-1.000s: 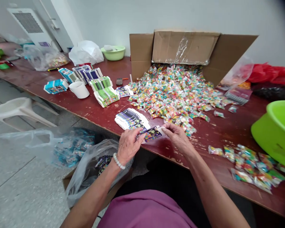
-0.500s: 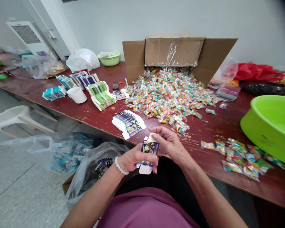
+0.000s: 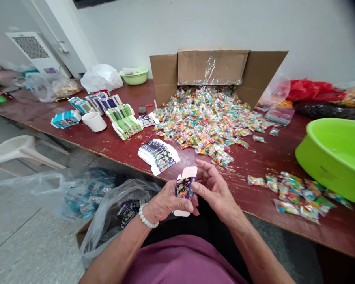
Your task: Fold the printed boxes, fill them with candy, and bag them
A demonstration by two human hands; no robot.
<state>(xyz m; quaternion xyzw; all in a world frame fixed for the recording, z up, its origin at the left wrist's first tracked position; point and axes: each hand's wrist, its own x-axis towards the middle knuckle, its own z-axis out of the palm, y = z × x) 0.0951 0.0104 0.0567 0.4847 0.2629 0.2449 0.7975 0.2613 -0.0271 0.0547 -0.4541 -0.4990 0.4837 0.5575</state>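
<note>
A small dark purple printed box (image 3: 184, 187) with white end flaps is held over my lap, at the table's front edge. My left hand (image 3: 168, 200) is wrapped round its lower part. The upper flap stands up, and the lower flap shows below my thumb. My right hand (image 3: 211, 184) is at the box's right side, its thumb against the box and its other fingers spread behind. Flat cartons of the same print lie fanned in a stack (image 3: 159, 156) on the table. Beyond them a big heap of wrapped candies (image 3: 207, 118) spills from a cardboard box (image 3: 213, 67).
Right: a green basin (image 3: 337, 157) and a small group of candy packets (image 3: 298, 195). Left on the table: green cartons (image 3: 124, 121), a white cup (image 3: 94, 121) and blue cartons (image 3: 66, 119). Below the edge hang plastic bags (image 3: 106, 213); a white stool (image 3: 20, 152) stands left.
The right thumb has moved down from the top flap to the box's side, and the flap now stands upright. The view has shifted slightly.
</note>
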